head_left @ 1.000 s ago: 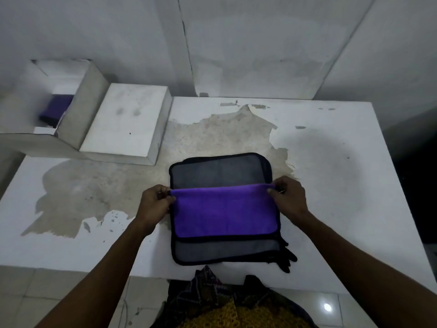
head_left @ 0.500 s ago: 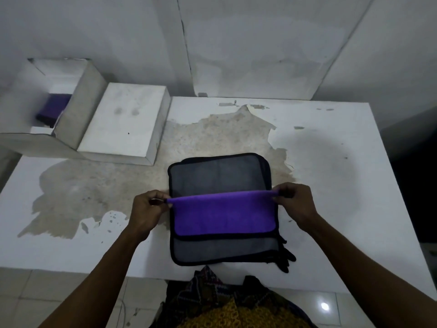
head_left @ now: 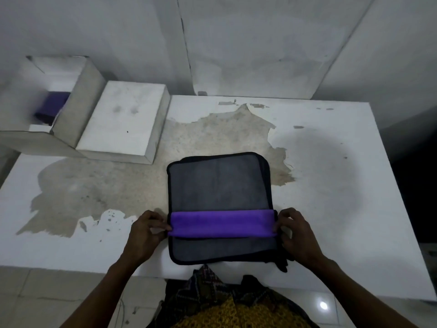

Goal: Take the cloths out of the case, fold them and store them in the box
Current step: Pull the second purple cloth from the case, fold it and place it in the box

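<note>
A grey cloth with black trim [head_left: 217, 185] lies flat near the table's front edge, its purple side turned over as a narrow band [head_left: 222, 223] across its lower part. My left hand [head_left: 146, 230] pinches the band's left end and my right hand [head_left: 295, 230] pinches its right end. An open white box [head_left: 68, 114] stands at the back left with a folded purple cloth [head_left: 53, 106] inside. Black fabric [head_left: 282, 263] pokes out under the cloth's front right corner; I cannot tell whether it is the case.
A white lid [head_left: 125, 124] lies beside the box on its right. The white table [head_left: 331, 185] has a large patch of worn paint in the middle. A wall rises right behind the table. Tiled floor shows below the front edge.
Both hands have drawn the purple fold toward me, so the purple area has shrunk to a narrow band and more grey shows behind it.
</note>
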